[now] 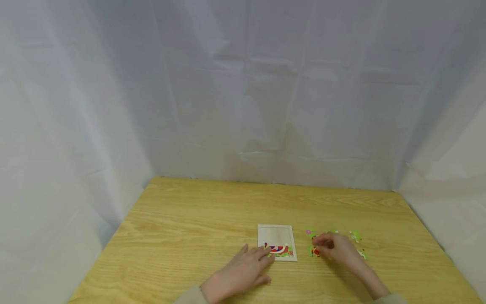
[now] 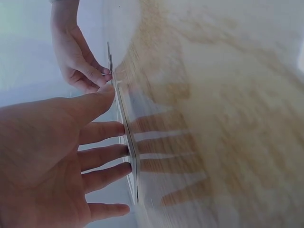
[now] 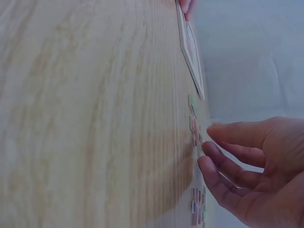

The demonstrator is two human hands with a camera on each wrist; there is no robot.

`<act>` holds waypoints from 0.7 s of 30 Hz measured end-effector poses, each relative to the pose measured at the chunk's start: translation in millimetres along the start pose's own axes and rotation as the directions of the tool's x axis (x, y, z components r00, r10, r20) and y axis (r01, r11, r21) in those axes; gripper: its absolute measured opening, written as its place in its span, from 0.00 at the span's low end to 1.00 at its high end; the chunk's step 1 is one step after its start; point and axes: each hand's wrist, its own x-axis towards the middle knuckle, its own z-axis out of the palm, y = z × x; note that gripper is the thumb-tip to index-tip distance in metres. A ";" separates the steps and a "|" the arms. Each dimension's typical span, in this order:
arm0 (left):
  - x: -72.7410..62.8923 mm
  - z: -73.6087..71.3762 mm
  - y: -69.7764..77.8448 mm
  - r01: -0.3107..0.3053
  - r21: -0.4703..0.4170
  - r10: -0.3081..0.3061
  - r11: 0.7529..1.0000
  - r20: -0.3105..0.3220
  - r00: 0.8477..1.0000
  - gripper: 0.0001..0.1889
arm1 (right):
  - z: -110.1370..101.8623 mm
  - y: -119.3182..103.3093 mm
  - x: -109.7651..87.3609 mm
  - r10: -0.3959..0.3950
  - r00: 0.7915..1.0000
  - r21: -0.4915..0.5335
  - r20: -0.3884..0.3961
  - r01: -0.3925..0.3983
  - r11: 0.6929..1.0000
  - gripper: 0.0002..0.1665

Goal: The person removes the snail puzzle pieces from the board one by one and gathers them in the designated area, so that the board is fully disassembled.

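Observation:
A shallow wooden puzzle tray (image 1: pixel 275 233) lies on the table, with colourful jigsaw pieces (image 1: pixel 282 250) fitted along its near side. My left hand (image 1: pixel 243 269) rests with spread, straight fingers over the tray's near left corner. In the left wrist view its fingertips (image 2: pixel 124 151) are right at the tray's edge. To the right of the tray, my right hand (image 1: pixel 339 251) reaches over a red and green jigsaw piece (image 1: pixel 315 252). Its thumb and fingers are bent and slightly apart in the right wrist view, close over the loose pieces (image 3: pixel 194 130), with nothing visible between them.
Other loose puzzle pieces lie around the right hand: a green one (image 1: pixel 355 235) behind it, one with a pink flower (image 1: pixel 309 232) near the tray, another (image 1: pixel 363 254) by the wrist. White sheeting (image 1: pixel 265 105) encloses the wooden table (image 1: pixel 182 223) at the back and sides.

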 end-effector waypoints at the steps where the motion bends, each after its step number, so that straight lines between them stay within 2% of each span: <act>1: 0.7 0.2 -0.3 0.000 0.001 0.000 1.000 -0.004 1.000 0.28 | -0.2 -0.5 0.1 0.019 1.000 0.001 -0.005 -0.019 1.000 0.08; 3: 2.3 0.7 -1.0 0.001 0.001 -0.001 1.000 -0.015 1.000 0.27 | -0.7 -1.5 0.6 0.055 0.998 0.005 -0.019 -0.055 0.998 0.07; 7: 6.2 1.2 -1.9 0.005 0.013 -0.004 1.000 -0.042 0.999 0.25 | -3.0 -2.8 2.8 0.060 0.997 0.025 -0.052 -0.059 0.998 0.08; 14: 10.4 1.1 -2.4 0.013 0.009 -0.012 1.000 -0.071 0.997 0.22 | -3.9 -11.0 11.0 0.002 0.991 0.022 -0.134 0.001 1.000 0.08; 21: 13.5 3.8 0.7 0.028 0.018 -0.027 0.999 -0.086 0.996 0.23 | 8.1 -22.0 18.3 -0.033 0.994 0.062 -0.105 0.039 0.997 0.08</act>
